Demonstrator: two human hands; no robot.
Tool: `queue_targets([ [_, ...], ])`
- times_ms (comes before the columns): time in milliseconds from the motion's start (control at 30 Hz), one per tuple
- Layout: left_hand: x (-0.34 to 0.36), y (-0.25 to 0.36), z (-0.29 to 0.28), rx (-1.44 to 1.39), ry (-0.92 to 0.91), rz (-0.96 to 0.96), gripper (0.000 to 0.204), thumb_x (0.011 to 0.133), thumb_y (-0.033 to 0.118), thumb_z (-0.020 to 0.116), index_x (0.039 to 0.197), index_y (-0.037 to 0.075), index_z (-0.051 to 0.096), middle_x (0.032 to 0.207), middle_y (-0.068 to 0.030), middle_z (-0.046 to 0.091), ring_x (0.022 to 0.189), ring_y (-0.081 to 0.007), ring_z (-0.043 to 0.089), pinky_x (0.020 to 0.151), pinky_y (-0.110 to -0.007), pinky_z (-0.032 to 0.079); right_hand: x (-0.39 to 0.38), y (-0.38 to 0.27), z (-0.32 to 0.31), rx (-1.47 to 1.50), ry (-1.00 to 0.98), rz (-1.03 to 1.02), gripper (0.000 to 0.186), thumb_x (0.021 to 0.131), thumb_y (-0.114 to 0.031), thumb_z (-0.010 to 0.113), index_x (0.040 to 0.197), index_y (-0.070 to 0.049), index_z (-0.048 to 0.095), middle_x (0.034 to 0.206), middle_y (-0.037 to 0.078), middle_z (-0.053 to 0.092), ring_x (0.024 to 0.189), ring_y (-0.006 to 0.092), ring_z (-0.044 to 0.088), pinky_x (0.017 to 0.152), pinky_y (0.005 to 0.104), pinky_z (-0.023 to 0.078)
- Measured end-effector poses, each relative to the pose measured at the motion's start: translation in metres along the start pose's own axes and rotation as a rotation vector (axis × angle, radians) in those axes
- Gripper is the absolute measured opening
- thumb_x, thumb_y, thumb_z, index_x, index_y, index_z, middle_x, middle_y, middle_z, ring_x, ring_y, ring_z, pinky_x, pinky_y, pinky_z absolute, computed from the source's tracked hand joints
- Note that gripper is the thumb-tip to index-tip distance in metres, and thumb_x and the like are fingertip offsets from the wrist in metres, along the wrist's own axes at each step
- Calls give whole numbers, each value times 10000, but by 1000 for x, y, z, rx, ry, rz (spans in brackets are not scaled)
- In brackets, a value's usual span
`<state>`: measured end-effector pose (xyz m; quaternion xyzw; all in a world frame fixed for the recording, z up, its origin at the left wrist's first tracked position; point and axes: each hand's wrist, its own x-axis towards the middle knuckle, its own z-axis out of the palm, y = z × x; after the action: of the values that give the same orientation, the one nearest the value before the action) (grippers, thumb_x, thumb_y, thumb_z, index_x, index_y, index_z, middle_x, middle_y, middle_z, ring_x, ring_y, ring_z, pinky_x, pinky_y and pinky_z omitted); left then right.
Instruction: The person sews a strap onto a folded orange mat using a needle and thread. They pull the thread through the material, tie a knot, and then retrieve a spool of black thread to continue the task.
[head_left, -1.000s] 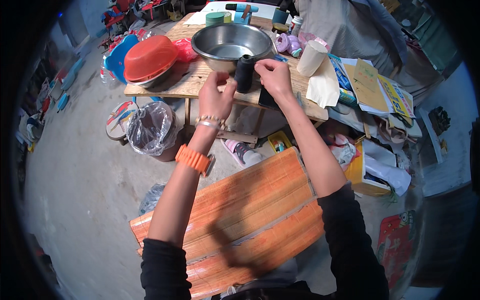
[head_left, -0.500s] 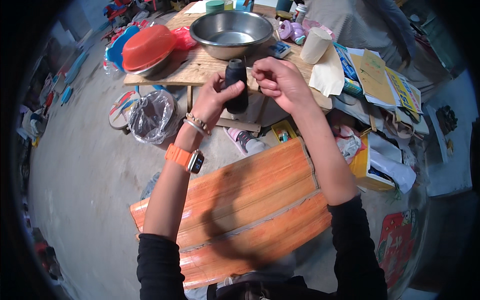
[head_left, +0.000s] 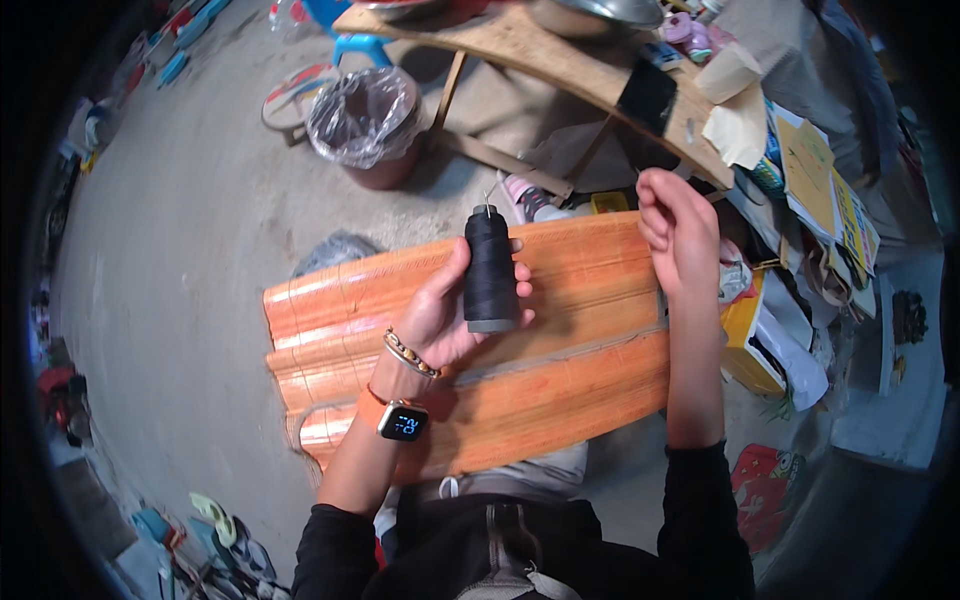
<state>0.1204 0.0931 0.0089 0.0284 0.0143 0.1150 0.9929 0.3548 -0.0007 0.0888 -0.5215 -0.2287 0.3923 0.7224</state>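
Grey concrete floor [head_left: 200,300] is spreading behind everything, running widest toward 9 o'clock. Near the middle of the view, a black spool [head_left: 489,270] is standing almost upright in my left hand [head_left: 455,310], its narrower top pointing to 12. That hand is grasping it, my thumb lying along its 9 o'clock side and my fingertips showing round at 3. One thin, pale sliver [head_left: 488,203] is sticking up at its top, too small for me to identify. Just short of 3 o'clock from the spool, well apart from it, I am holding my right hand [head_left: 680,230] curled, thumb and forefinger closing together; I cannot tell whether anything fine is caught between them. Beneath both hands an orange ribbed panel [head_left: 590,290] is stretching across. Toward 7 I am wearing a watch [head_left: 402,421] on my left wrist. Farther out, a lined bin [head_left: 388,172] is standing at 11, the wooden bench [head_left: 520,45] is crossing at 1 and carrying a metal bowl [head_left: 600,14], and a yellow box [head_left: 748,335] is sitting between 3 and 4.
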Motion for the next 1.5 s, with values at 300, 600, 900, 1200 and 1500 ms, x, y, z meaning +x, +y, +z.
queue_targets([
  [300,-41,-22,-13,-128,14,127,581,959,454,356,1325,4,323,1268,-182,443,1199,-307,446,968,-529,417,-99,32,64,-845,-370,-56,136,810,-11,642,940,27,638,829,8,544,669,53,518,561,203,406],
  [600,-40,-6,-3,338,228,373,448,946,312,478,1292,38,402,1251,-118,507,1204,-252,460,1011,-400,393,-106,55,70,-677,-269,-242,72,787,87,605,850,54,610,824,14,524,613,34,438,519,178,339],
  [900,18,67,42,628,338,666,177,885,142,597,1038,102,518,1053,-53,619,970,-172,606,793,-397,527,-95,44,29,-412,59,-290,43,804,76,577,821,42,596,798,-18,508,618,20,429,517,164,334],
  [1200,18,102,49,557,382,556,345,886,160,578,1159,-21,469,1183,-174,572,1104,-298,564,958,-449,471,-95,15,-75,114,484,-176,55,831,-12,538,861,15,576,692,-17,463,502,17,342,430,175,259],
  [1500,6,78,21,568,458,435,321,910,227,561,1146,16,510,1200,-138,575,1119,-250,554,969,-492,442,-120,3,-143,414,321,-218,58,877,-48,477,889,-1,509,770,7,450,502,19,342,404,148,285],
])
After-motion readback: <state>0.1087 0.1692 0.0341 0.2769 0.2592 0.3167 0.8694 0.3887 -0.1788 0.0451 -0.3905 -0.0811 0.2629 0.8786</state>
